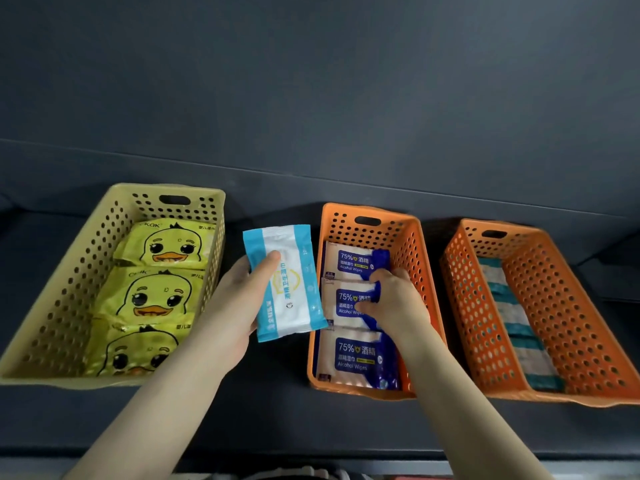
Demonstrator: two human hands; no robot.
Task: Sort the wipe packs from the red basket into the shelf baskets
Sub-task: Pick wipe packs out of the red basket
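Dark shelf [263, 417]: left grip [239, 299] closed round blue wipe pack [294, 292]; right grip [394, 303], at its 3 o'clock, pinching alcohol pack [346, 303].

Head cam, close, looks down at shelf [311, 427].

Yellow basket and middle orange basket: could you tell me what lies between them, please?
Head view: the left hand holds a blue-and-white pack there, above the dark shelf.
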